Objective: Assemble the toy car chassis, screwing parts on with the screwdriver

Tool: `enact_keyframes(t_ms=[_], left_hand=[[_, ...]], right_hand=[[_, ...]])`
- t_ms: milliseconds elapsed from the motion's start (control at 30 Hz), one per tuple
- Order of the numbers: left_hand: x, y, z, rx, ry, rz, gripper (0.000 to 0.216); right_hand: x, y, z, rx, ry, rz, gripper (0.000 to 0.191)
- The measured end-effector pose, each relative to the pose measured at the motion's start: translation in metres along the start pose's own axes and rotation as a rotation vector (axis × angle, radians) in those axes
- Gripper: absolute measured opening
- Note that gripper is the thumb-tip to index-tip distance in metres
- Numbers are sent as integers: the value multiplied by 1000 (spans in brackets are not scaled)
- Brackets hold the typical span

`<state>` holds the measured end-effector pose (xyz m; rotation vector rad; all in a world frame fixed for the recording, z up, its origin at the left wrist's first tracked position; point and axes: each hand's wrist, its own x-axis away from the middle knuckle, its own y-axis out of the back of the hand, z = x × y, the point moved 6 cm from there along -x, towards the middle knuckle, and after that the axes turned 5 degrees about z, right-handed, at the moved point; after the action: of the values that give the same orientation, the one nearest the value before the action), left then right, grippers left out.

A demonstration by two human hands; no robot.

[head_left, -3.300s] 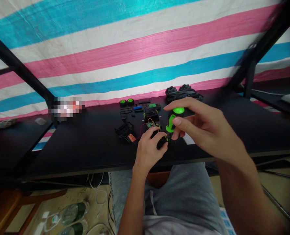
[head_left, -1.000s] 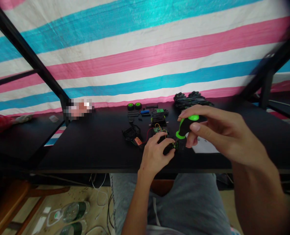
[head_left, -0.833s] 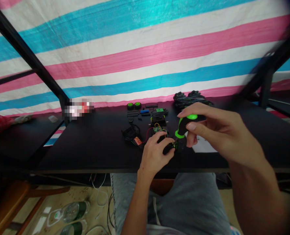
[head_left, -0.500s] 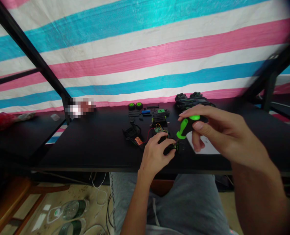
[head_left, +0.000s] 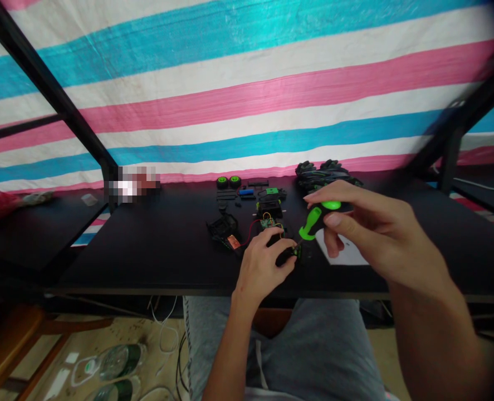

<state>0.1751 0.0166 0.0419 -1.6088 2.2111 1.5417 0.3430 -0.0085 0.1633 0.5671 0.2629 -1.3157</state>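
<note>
My left hand (head_left: pixel 261 267) is curled down on a small black part with a green circuit board (head_left: pixel 289 253) on the black table (head_left: pixel 146 245), pinning it in place. My right hand (head_left: pixel 367 234) pinches the black and green handle of a screwdriver (head_left: pixel 313 218), whose tip leans down onto that part. Red and yellow wires (head_left: pixel 250 227) run from the part to another small board (head_left: pixel 234 242) at the left.
Behind lie two green-hubbed wheels (head_left: pixel 228 181), black frame pieces (head_left: pixel 224 225), a blue piece (head_left: pixel 245 192), a green and black module (head_left: pixel 270 199) and knobbly black tyres (head_left: pixel 324 170). White paper (head_left: pixel 349 255) lies under my right hand. Bottles (head_left: pixel 113 367) stand on the floor.
The screwdriver handle has tilted further to the right and my right fingers have shifted round it. My left hand has stayed on the part.
</note>
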Motion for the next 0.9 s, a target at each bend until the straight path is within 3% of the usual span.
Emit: enact_keyframes(t_ms=[400,700,900], left_hand=[[0,2,0,-7,3,1,28],[0,1,0,-23,-4,0,28],[0,2,0,-1,-5,-8,27]], right_hand=[[3,0,2,23,-26,-17,28],[3,1,5,89,46,-128,24],[4,2,2,117,-13,-109,26]])
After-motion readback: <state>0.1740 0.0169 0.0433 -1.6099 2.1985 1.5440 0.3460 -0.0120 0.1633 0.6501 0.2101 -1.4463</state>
